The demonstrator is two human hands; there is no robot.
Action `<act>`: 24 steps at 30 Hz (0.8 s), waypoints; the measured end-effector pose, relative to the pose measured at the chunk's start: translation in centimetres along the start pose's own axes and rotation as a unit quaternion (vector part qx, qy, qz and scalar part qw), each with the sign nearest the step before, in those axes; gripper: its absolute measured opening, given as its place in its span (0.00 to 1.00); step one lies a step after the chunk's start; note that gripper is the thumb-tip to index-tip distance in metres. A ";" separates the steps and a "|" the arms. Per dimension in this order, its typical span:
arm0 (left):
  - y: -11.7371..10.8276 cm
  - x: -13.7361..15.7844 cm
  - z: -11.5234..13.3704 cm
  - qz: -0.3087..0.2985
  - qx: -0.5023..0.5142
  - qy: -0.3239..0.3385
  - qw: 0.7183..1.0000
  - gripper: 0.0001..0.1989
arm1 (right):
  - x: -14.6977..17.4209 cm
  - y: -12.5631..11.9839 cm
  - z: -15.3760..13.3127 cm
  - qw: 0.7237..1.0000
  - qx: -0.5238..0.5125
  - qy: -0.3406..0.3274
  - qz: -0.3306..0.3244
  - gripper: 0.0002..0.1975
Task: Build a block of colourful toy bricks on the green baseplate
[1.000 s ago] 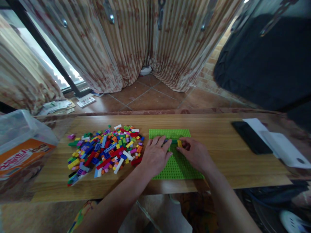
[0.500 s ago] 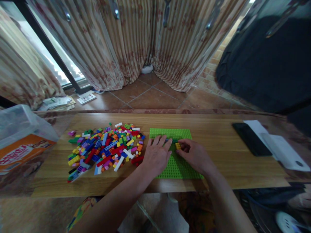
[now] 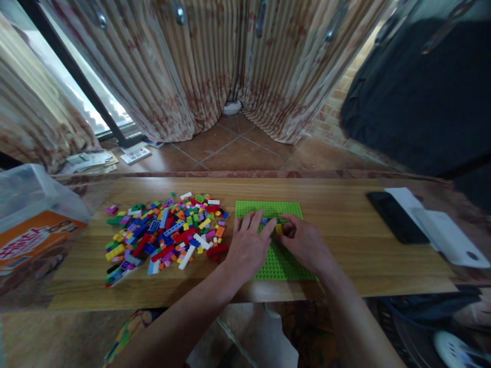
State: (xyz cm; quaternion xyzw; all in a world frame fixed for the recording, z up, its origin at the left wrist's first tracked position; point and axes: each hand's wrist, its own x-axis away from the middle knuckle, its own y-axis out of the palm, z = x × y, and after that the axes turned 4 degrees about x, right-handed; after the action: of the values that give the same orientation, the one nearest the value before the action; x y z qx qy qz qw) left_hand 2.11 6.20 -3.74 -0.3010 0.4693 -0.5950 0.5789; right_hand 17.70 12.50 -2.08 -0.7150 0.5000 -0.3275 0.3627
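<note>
A bright green studded baseplate point(image 3: 284, 266) lies on the wooden table, partly covered by both hands. My left hand point(image 3: 249, 240) rests over its left side with fingers stretched forward and spread, the thumb near some small blue and dark bricks point(image 3: 264, 221) on the plate. My right hand point(image 3: 301, 237) is over the plate's right part, fingers curled and pinching a yellow brick point(image 3: 278, 228). The two hands nearly meet at this brick. Whether it touches the plate is hidden by the fingers.
A spread heap of mixed toy bricks point(image 3: 164, 230) covers the table's left part. Beyond it stands a clear plastic bin point(image 3: 42, 197) with an orange label. To the right lie a black phone point(image 3: 397, 217) and white papers point(image 3: 452, 237). Striped curtains point(image 3: 192, 76) hang behind.
The right hand has shifted slightly left with the yellow brick, closer to the left thumb. The left hand stays on the plate, its fingers a little moved.
</note>
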 end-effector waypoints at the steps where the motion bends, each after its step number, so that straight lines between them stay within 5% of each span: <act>1: 0.0 0.1 0.1 -0.003 -0.002 0.005 1.000 0.22 | 0.0 0.0 0.0 1.000 -0.003 -0.002 0.002 0.24; 24: 0.0 0.3 1.0 -0.028 -0.031 0.010 0.999 0.22 | 0.1 -0.3 0.2 0.998 -0.053 -0.016 -0.010 0.21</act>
State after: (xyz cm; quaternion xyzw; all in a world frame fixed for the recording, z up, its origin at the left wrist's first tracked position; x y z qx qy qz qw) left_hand 2.99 5.71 -3.38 -0.3261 0.4846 -0.5993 0.5474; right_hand 18.02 12.54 -1.97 -0.7432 0.5035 -0.2925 0.3296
